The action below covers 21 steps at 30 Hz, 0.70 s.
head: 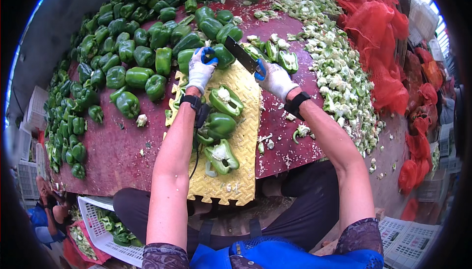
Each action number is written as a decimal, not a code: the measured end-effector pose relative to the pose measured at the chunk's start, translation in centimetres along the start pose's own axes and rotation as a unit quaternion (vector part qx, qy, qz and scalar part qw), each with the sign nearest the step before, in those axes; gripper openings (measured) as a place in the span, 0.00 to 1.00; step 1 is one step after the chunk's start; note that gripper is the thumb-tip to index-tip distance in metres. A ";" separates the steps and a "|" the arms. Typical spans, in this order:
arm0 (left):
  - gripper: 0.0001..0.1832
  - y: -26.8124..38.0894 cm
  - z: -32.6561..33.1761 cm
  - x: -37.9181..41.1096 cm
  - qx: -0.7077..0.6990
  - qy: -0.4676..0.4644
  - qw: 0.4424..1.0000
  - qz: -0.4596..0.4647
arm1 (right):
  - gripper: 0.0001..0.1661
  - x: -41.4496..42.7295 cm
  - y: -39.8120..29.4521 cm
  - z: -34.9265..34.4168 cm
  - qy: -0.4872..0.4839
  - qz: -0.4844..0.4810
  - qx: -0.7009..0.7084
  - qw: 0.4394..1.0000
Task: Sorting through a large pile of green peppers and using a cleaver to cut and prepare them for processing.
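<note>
My left hand (201,70), in a white glove with blue fingertips, grips a green bell pepper (225,56) at the far end of a yellow foam mat (247,136). In my right hand (274,79), gloved alike, is a dark broad-bladed knife (240,53). Its blade slants up and left, close to the pepper's right side. On the mat nearer me lie a cut pepper half (226,100) with its pale seed core, a darker green pepper (220,125) and another cut half (221,156). Cut pepper pieces (288,62) rest just beyond my right hand.
Whole green peppers (125,49) heap on the left and far side of the red board (121,154). Pale cores and trimmings (332,68) pile along the right, beside red mesh sacks (379,44). A white plastic crate (96,228) holds peppers at lower left; another person (49,210) sits beyond it.
</note>
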State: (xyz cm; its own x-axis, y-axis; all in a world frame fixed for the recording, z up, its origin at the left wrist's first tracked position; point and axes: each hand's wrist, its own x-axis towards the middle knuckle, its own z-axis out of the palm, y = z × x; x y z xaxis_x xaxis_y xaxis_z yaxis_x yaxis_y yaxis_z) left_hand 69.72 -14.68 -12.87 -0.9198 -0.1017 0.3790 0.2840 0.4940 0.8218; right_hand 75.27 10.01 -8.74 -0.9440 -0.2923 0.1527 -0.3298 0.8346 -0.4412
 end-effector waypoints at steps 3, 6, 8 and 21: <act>0.17 -0.2 0.0 0.1 0.015 0.007 1.000 -0.001 | 0.33 1.1 -0.1 -0.6 0.014 -0.031 0.016 0.999; 0.16 -0.2 0.0 0.0 -0.018 0.006 1.000 -0.018 | 0.34 2.8 -1.7 -0.8 0.043 -0.018 0.042 0.998; 0.16 -0.2 0.1 0.0 0.001 0.015 1.000 -0.002 | 0.33 3.4 -2.4 0.4 0.080 -0.040 0.045 0.995; 0.09 1.0 -0.8 -0.8 0.041 0.046 0.998 0.012 | 0.15 4.1 -0.7 8.9 0.012 0.059 -0.008 0.998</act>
State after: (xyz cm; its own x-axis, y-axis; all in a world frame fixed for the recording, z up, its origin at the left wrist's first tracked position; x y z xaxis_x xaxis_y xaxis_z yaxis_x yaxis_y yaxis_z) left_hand 70.95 -14.78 -12.04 -0.8833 -0.1666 0.4381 0.2780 0.5665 0.7758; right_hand 71.60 4.11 -15.68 -0.9761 -0.1796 0.1221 -0.2156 0.8699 -0.4436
